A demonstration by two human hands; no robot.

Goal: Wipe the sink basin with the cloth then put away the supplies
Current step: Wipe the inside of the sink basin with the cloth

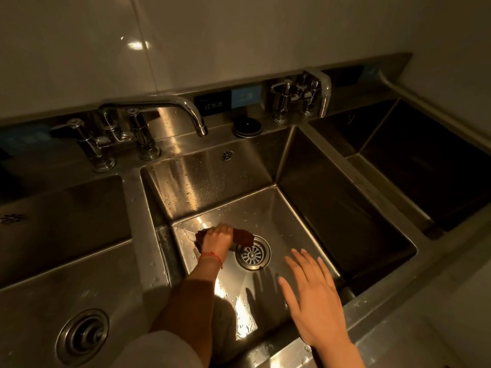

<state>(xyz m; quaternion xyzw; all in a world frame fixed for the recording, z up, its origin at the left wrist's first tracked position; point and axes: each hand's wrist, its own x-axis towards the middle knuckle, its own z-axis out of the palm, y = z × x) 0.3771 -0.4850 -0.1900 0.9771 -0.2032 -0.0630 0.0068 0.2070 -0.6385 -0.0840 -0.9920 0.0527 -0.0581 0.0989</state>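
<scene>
The middle steel sink basin point(281, 213) is wet, with a round drain point(252, 254) in its floor. My left hand point(216, 239) reaches deep into the basin and presses a dark brown cloth point(243, 236) onto the floor just left of the drain; a red string circles that wrist. The cloth sticks out on both sides of the fist. My right hand point(316, 301) hovers above the near right part of the basin, palm down, fingers spread, holding nothing.
A second basin point(66, 274) with its own drain lies to the left and a dark third basin point(425, 168) to the right. A swivel faucet point(170, 110) overhangs the back rim, another faucet point(305, 94) stands further right, and a round black lid point(247, 126) rests on the ledge.
</scene>
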